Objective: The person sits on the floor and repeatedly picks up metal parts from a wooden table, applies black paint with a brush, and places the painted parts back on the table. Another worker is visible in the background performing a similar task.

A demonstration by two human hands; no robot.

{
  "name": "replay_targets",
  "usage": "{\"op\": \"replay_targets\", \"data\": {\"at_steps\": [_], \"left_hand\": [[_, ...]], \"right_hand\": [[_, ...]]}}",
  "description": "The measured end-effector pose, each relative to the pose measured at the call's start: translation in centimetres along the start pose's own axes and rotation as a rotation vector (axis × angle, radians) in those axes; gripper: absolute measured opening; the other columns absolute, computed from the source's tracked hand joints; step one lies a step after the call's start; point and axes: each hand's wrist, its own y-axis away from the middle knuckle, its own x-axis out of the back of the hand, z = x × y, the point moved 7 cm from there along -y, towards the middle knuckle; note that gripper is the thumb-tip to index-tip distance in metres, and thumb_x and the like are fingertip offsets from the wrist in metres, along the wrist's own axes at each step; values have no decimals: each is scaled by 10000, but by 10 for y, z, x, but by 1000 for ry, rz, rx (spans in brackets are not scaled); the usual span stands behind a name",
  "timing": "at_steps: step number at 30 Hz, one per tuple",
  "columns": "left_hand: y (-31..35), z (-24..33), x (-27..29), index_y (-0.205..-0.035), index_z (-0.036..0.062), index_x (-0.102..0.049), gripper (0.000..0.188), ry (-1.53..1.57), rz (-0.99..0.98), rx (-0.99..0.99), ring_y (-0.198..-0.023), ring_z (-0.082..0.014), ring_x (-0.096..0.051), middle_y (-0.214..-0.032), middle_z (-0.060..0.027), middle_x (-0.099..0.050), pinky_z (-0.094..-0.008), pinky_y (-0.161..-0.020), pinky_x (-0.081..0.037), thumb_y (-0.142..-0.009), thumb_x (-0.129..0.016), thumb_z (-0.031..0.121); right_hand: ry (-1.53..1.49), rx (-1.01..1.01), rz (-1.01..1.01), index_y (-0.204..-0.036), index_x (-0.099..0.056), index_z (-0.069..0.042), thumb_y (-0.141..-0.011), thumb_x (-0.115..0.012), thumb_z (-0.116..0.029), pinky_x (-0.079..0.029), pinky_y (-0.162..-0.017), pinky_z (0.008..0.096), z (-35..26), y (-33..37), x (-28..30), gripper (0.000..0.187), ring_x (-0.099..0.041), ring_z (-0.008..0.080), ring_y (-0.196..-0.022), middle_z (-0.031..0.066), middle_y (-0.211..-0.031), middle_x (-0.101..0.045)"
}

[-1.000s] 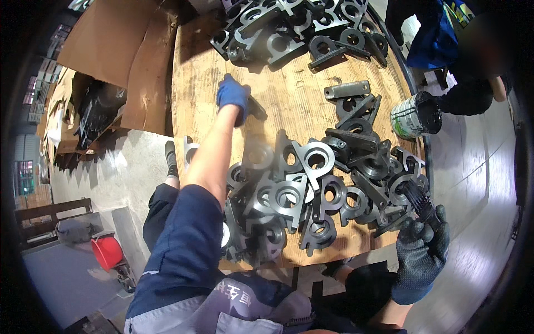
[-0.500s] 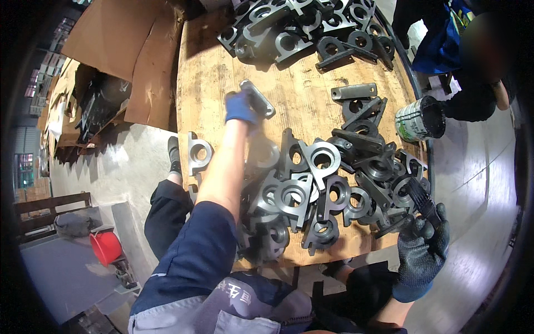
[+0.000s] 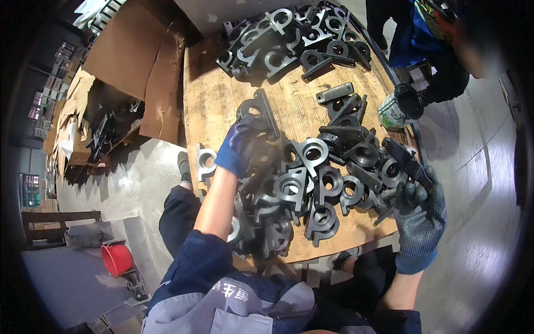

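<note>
My left hand [image 3: 236,149], in a blue glove, is closed on a dark metal bracket [image 3: 267,114] with a ring at one side and a flat bar. It holds the bracket over the wooden tabletop [image 3: 211,92], left of a pile of similar ring brackets [image 3: 290,187]. My right hand [image 3: 420,214], in a dark grey dotted glove, is closed around a black brush [image 3: 410,161]. The brush points up and left, near the right side of the pile. The gloved fingers hide part of its handle.
A second heap of brackets [image 3: 278,58] lies at the table's far end. A co-worker's dark-gloved hand [image 3: 431,97] is by a paint-smeared bucket [image 3: 397,108] at the right edge. Large cardboard [image 3: 125,61] stands far left; a red bucket [image 3: 117,260] is lower left.
The bracket in my left hand has turned, and its ring now shows. My right hand with the brush has risen slightly. The whole view has shifted a little.
</note>
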Motion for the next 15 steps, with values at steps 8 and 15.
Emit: {"op": "replay_targets", "data": {"at_steps": [8, 15], "left_hand": [[162, 75, -120, -1380, -9, -398, 517, 176, -235, -229, -1190, -271, -522, -1318, -194, -503, -413, -1006, -441, -971, -492, 293], [201, 12, -148, -1314, -30, -473, 485, 270, -276, 10, -788, -116, -576, -945, -53, -586, -232, -776, -509, -943, -596, 258]], "right_hand": [[12, 57, -147, -1282, -534, 12, -971, -523, -198, -488, -975, 422, -8, 35, -38, 376, -625, 255, -895, 130, -903, -653], [-10, 29, -350, -1348, -482, -53, -946, -580, -283, -503, -926, 549, -9, 66, -57, 474, -633, 340, -987, 192, -1071, -619]]}}
